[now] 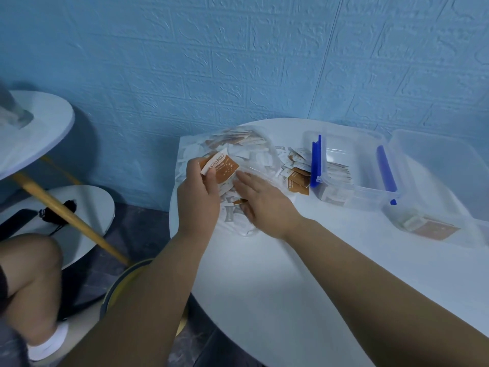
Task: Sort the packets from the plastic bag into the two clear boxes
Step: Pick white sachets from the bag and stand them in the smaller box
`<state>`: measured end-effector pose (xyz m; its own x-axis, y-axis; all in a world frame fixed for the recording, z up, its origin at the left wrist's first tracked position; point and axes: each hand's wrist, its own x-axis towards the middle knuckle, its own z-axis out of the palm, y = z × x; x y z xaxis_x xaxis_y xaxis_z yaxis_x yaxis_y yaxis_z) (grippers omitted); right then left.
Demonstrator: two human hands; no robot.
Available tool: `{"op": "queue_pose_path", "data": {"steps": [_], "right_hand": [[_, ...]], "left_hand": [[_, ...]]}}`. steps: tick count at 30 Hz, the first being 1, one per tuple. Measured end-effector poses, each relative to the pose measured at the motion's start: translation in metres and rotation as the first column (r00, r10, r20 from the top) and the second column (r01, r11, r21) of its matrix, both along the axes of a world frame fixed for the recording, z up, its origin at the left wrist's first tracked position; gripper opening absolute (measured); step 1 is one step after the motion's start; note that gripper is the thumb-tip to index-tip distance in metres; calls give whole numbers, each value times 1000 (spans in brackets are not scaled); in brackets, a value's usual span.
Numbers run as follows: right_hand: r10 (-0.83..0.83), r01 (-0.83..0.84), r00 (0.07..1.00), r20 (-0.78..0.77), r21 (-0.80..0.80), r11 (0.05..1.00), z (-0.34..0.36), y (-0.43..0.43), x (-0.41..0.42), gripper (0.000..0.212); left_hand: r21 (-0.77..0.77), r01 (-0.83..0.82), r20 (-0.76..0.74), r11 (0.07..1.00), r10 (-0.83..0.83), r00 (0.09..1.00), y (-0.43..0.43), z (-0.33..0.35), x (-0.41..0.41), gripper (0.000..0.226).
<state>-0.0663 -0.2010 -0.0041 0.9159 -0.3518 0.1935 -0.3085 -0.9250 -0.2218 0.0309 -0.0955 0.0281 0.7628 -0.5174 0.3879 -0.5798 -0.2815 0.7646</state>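
A clear plastic bag (246,144) full of orange and white packets lies at the far left of the white table (277,274). My left hand (197,200) grips an orange packet (221,166) above the bag's near side. My right hand (260,201) lies flat with straight fingers on the bag and the white packets in it. Loose orange and white packets (295,172) lie just right of the bag. A clear box with blue clips (352,165) holds several packets. A second clear box (444,192) at the right holds an orange packet and a white one.
A blue textured wall (238,62) runs close behind the table. To the left stand two round side tables (39,123), a wooden stick (66,215) and a black object on the lower one. My knee (29,271) shows at the lower left.
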Motion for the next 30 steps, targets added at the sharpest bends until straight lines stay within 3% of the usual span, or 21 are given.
{"op": "queue_pose_path", "data": {"steps": [3, 5, 9, 13, 15, 18, 22, 25, 30], "right_hand": [[-29, 20, 994, -107, -82, 996, -8, -4, 0, 52], [-38, 32, 996, -85, -73, 997, -10, -3, -4, 49], [16, -6, 995, 100, -93, 996, -14, 3, -32, 34], [-71, 66, 955, 288, 28, 997, -6, 11, -45, 27], [-100, 93, 964, 247, 42, 995, -4, 10, -38, 37], [-125, 121, 991, 42, 74, 990, -11, 11, -24, 60], [-196, 176, 967, 165, 128, 976, -18, 17, -20, 55], [-283, 208, 930, 233, 302, 931, -15, 24, -28, 57], [-487, 204, 848, 210, 718, 665, -9, 28, -39, 51]], "left_hand": [[22, -6, 4, 1000, 6, 1000, 1, 0, -1, 28], [26, -3, 1, 1000, 3, 1000, 2, 1, -2, 29], [34, 0, 7, 999, 0, 1000, 5, -2, -2, 28], [25, 8, 13, 1000, -8, 1000, 6, -5, -3, 29], [24, 5, 10, 1000, -5, 1000, 6, -5, -4, 29], [11, 23, 12, 1000, -23, 1000, 8, -7, -3, 28], [6, 38, 2, 999, -38, 999, 12, -12, -3, 29], [15, 62, 1, 998, -62, 998, 13, -15, -6, 34], [5, 127, -15, 992, -127, 992, 18, -17, -15, 30]]}}
